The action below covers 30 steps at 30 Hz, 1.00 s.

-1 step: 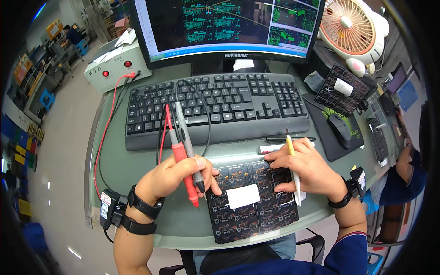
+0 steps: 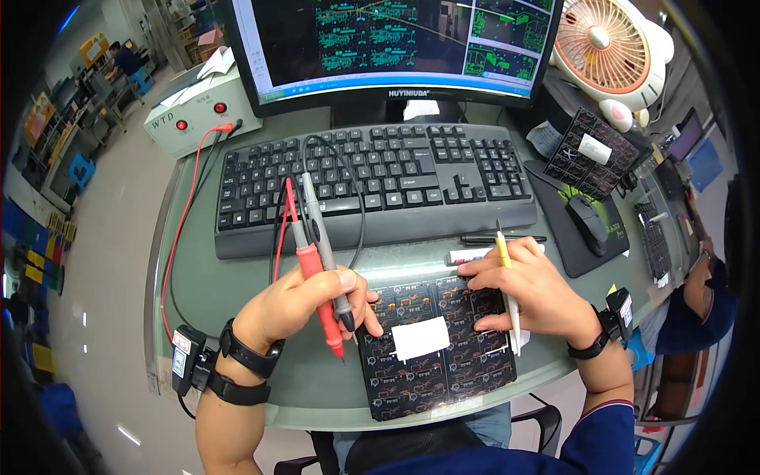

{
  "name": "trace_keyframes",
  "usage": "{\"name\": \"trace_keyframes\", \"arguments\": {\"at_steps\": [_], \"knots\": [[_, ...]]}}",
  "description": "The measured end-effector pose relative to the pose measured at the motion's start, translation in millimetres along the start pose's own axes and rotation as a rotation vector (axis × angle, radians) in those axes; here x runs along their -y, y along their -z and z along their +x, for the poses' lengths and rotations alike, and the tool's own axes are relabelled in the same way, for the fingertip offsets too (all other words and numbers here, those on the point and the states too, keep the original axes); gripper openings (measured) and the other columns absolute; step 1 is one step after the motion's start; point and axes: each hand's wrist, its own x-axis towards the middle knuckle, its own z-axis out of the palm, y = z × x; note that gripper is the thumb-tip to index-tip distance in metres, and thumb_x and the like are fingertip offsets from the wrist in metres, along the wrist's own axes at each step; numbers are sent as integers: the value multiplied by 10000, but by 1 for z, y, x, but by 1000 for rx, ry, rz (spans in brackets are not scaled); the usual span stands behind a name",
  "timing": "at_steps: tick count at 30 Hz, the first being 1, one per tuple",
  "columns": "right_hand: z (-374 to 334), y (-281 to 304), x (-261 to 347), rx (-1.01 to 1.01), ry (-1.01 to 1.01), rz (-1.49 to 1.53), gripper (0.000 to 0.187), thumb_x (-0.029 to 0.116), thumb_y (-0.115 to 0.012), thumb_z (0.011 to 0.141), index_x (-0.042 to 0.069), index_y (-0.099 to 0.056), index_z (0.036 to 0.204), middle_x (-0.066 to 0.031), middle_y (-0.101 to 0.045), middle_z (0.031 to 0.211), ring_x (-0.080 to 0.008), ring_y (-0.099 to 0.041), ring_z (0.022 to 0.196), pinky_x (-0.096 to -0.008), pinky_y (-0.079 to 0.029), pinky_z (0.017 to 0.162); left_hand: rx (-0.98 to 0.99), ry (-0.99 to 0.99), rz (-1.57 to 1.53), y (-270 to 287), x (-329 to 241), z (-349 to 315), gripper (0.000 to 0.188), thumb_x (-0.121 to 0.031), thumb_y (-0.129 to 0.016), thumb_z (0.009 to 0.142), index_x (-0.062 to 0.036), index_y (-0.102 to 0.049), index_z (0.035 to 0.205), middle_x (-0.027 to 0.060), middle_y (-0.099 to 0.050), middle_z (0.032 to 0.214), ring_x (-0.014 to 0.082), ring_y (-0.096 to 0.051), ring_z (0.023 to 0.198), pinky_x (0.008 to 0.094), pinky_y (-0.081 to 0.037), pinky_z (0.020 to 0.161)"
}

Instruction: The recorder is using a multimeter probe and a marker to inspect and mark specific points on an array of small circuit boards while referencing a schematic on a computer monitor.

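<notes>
"Hardly anything has moved since the earlier frame: on my feed, hands, probes and board sit as they did."

"Where's the board?"

"Nearest me. The dark circuit board (image 2: pixel 404 381) lies near the front edge of the bench (image 2: pixel 310 388), a white slip (image 2: pixel 420 339) on top."

"And the hands?"

"The left hand (image 2: pixel 305 299) grips a red probe (image 2: pixel 326 317) and a grey probe (image 2: pixel 314 204) together, a finger at the board's left edge. The right hand (image 2: pixel 530 289) pinches a pen-like tool (image 2: pixel 502 249), point up, its thumb on the board."

"How far along?"

"I'd judge the setting-up done: board laid down, probes taken up. Contact isn't made; the red tip hangs left of the board, the grey probe's dark end just beside it. Which spots are already covered, I can't tell."

"Beyond that?"

"I see the keyboard (image 2: pixel 372 207), a second board (image 2: pixel 578 150) propped to the right, then the screen (image 2: pixel 285 71) with circuit drawings."
</notes>
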Motion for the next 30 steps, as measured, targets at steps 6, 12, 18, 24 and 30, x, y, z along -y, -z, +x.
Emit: {"name": "trace_keyframes", "arguments": {"at_steps": [6, 12, 18, 24, 30], "knots": [[1, -1, -4, -17, 0, 3, 464, 392, -759, 725, 124, -591, 1065, -19, -634, 1197, -238, -554, 1043, -383, -371, 897, -9, 7, 1, 2, -1, 4, 508, -353, -324, 924, -21, -548, 612, 117, -588, 594, 346, -691, 785, 428, -404, 998], [2, 0, -1, -10, -10, -5, 459, 389, -766, 718, 127, -580, 1046, -14, -635, 1199, -237, -552, 1038, -379, -372, 886, -20, -11, 1, 3, 1, 3, 526, -360, -308, 932, -23, -543, 603, 118, -583, 585, 340, -689, 751, 429, -419, 977], [1, -2, -2, -24, 0, -9, 453, 394, -764, 722, 128, -581, 1040, -13, -638, 1191, -240, -550, 1023, -375, -370, 881, -17, -20, -2, 3, 1, 4, 529, -353, -302, 937, -21, -538, 600, 123, -580, 581, 339, -688, 742, 427, -428, 967], [2, -1, -2, -14, -3, 5, 449, 395, -763, 725, 127, -583, 1037, -16, -640, 1187, -248, -551, 1040, -378, -371, 881, -9, -34, -37, 3, -1, 4, 475, -317, -330, 944, -16, -543, 644, 160, -616, 625, 281, -662, 684, 400, -437, 962], [2, -2, -4, -7, -2, 22, 455, 398, -764, 721, 126, -588, 1041, -19, -640, 1190, -247, -554, 1040, -381, -373, 864, -32, 3, -26, 2, 0, 5, 505, -336, -326, 929, -12, -541, 606, 131, -586, 598, 342, -685, 742, 424, -432, 955]]}}
